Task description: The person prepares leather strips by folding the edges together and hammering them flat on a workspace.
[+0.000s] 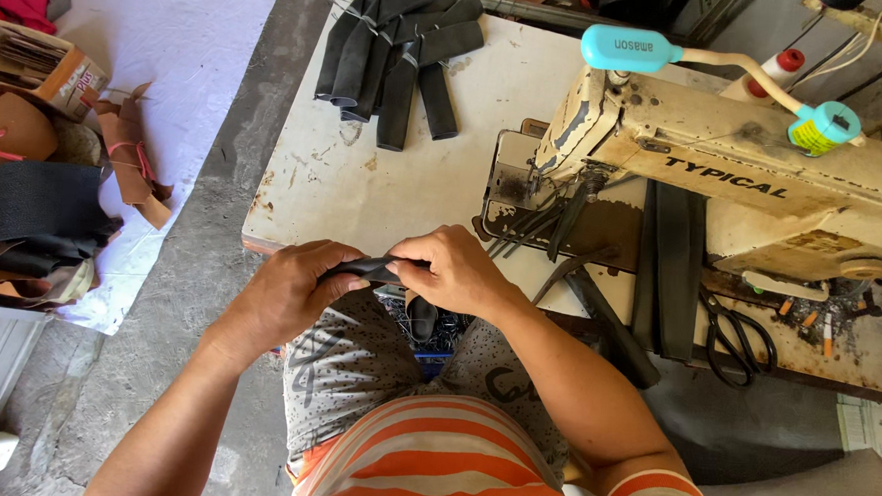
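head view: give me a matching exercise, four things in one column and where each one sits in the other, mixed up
Things:
1. black strip
2. pile of black pieces
3. scissors
4. brown leather pieces

Places:
A. far end of the table
B. floor, left of the table
C. between the left hand and right hand
D. beside the sewing machine, right side

Pairs: 1-C, 2-A, 3-D, 4-B

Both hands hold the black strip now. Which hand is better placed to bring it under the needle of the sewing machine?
Probably the right hand. It grips the black strip on the side nearer the sewing machine, which stands to the person's right. The left hand holds the strip's far end, away from the machine.
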